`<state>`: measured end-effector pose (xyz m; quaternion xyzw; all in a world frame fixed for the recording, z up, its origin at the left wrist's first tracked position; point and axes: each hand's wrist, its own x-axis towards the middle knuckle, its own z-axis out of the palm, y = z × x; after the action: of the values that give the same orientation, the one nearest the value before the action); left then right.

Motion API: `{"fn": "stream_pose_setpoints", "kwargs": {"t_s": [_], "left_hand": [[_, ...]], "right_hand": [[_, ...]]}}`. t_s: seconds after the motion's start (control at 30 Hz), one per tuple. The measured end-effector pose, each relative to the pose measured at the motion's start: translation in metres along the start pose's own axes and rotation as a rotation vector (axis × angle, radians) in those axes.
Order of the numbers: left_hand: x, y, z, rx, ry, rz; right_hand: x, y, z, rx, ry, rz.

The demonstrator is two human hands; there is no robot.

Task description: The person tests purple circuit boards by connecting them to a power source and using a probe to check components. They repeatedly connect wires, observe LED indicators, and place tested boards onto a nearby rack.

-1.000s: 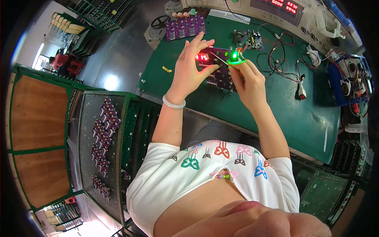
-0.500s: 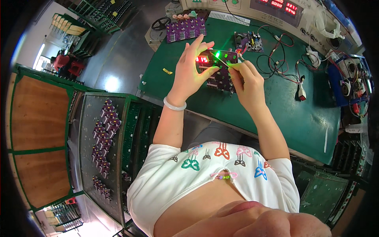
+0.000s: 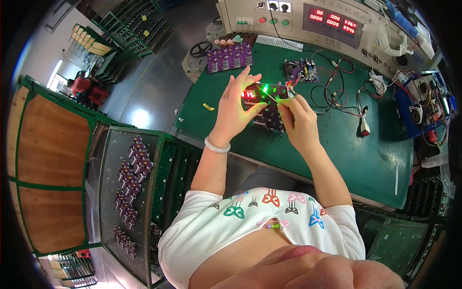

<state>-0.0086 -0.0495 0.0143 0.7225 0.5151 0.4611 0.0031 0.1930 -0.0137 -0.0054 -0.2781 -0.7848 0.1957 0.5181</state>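
A dark purple circuit board (image 3: 272,114) with a lit red digit display and a bright green light is held over the green bench. My left hand (image 3: 231,111) is closed on its left side, thumb on the face and fingers at the far edge. In a pinch, my right hand (image 3: 300,121) holds a thin, pale pointed tool (image 3: 269,96), its tip close to the green light. Its exact kind is too small to tell. Red and white wires (image 3: 291,86) meet the board's upper right corner.
Behind lie a purple board panel (image 3: 231,59) and a component-filled board (image 3: 301,71). A test console (image 3: 245,29) lines the back. Tangled cables (image 3: 339,91) and a blue bin (image 3: 416,113) are at right. At left, a rack (image 3: 159,192) carries several boards (image 3: 127,192).
The whole scene sits lower in the picture as the view tilts. Both hands keep their hold on the board and the thin tool, and the board's lights stay lit.
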Motion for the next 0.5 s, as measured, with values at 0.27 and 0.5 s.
{"fn": "stream_pose_setpoints", "kwargs": {"t_s": [0.27,0.5], "left_hand": [[-0.0015,-0.0019,-0.0002,0.007,0.009,0.015],[-0.0014,0.0001,-0.0008,0.005,0.004,0.003]], "right_hand": [[-0.0005,-0.0005,-0.0008,0.009,-0.022,0.014],[-0.0001,-0.0014,-0.0002,-0.005,0.001,-0.012]]}}
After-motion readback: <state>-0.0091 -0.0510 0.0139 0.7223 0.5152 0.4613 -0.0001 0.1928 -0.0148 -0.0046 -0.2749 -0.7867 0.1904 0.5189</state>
